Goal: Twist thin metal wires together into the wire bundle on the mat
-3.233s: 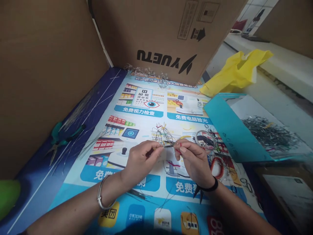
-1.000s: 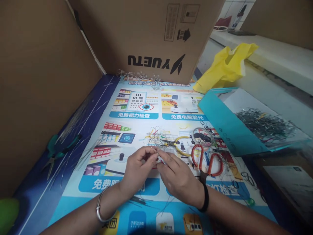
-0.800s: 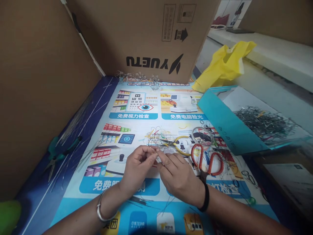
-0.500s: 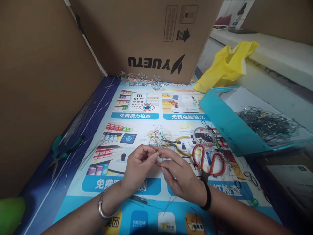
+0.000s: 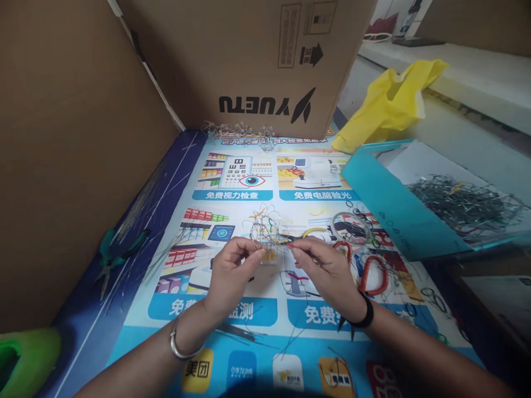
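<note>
In the head view my left hand (image 5: 234, 268) is closed in a pinch on a thin wire over the printed mat. A short way to its right, my right hand (image 5: 329, 271) pinches another thin wire end; the fingertips cover most of it. A loose tangle of fine wire (image 5: 265, 221) with small coloured bits lies just beyond both hands. Red-handled scissors (image 5: 385, 279) lie partly under my right hand and wrist. Behind that hand are yellow-handled pliers (image 5: 316, 232), partly hidden, and a clear round coil (image 5: 350, 228).
Teal-handled pliers (image 5: 108, 257) and long straight wires (image 5: 136, 213) lie at the left. At the right stands a teal box (image 5: 379, 204) of cut wire pieces. A yellow bag (image 5: 381, 110) sits behind it. Cardboard walls (image 5: 186, 66) close off the back and left.
My hands have moved apart from where their fingertips met. The right hand has shifted right, and the wire tangle behind shows more fully. The view has shifted slightly.
</note>
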### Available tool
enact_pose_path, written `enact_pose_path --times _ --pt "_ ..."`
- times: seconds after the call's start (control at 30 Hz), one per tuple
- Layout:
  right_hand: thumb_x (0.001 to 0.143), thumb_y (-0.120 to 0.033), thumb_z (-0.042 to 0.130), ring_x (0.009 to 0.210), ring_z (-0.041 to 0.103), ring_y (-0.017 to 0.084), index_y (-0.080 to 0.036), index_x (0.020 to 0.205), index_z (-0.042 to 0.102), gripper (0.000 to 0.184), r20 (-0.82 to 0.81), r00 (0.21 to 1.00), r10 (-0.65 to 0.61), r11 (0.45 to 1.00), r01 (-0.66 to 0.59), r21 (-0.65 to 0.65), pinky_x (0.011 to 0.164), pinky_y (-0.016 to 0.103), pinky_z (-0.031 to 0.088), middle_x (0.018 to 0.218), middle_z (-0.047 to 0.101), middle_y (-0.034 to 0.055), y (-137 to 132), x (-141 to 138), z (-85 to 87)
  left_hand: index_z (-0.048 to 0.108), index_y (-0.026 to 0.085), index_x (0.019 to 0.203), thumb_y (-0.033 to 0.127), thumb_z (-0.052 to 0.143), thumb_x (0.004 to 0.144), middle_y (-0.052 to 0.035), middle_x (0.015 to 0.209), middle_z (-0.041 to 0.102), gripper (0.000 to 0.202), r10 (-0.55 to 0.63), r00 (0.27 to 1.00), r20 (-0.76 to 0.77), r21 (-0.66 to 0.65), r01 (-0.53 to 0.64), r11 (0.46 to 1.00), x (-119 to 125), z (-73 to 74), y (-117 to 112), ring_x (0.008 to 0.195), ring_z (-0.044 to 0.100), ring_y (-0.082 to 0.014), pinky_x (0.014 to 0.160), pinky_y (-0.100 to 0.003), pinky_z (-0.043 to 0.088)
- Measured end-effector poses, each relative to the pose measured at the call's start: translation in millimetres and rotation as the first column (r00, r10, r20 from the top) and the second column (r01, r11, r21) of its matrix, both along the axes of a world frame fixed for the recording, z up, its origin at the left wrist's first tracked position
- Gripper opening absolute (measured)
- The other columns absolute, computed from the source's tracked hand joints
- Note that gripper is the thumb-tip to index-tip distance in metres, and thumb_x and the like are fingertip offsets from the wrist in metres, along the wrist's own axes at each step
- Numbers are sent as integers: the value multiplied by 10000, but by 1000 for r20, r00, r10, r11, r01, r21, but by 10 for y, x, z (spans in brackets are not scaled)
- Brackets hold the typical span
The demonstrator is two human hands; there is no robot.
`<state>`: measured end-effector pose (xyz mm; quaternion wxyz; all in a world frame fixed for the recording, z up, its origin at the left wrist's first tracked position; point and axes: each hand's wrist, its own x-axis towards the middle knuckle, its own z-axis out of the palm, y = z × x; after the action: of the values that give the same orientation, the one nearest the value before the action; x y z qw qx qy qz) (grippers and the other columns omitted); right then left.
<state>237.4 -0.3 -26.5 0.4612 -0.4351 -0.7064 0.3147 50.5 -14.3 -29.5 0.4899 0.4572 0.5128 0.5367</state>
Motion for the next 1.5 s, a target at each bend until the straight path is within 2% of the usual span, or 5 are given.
enact_pose_path --times 0.2,0.47,0.9,1.13,1.5 --pt "864 -152 552 782 628 138 -201 956 655 147 118 993 7 987 -26 160 709 264 508 835 680 29 18 -28 -18 587 170 796 222 676 784 -24 840 646 104 -32 997 -73 79 37 996 12 -30 -43 821 603 -134 780 -255 477" --pt "864 -118 537 772 632 161 -149 995 642 170 283 959 32 911 -145 387 682 289 526 832 683 74 -59 -26 -58 583 199 811 157 670 792 10 855 629 99 -54 994 91 136 41 990 -24 -36 -38 847 591 -100 792 -205 482" --pt "862 -124 541 716 617 146 -153 960 645 147 184 983 9 928 -77 364 634 271 517 791 672 63 -55 -45 -38 594 204 839 127 649 805 3 857 621 100 -95 989 116 181 73 981 -48 -50 -42 864 587 -107 797 -216 479" --pt "868 -143 531 725 625 153 -150 957 664 160 270 963 9 930 -107 352 646 277 514 783 666 64 -85 -35 -46 593 192 824 135 666 785 -10 848 630 101 -65 994 88 162 50 986 -51 -58 -51 835 606 -123 719 -215 494" --pt "857 -153 530 839 596 185 -167 898 682 158 318 948 -7 928 -113 354 683 308 523 918 624 108 -77 -40 1 592 197 819 142 673 776 -9 832 633 108 -63 994 89 176 46 983 -38 -42 -49 826 614 -128 728 -230 503"
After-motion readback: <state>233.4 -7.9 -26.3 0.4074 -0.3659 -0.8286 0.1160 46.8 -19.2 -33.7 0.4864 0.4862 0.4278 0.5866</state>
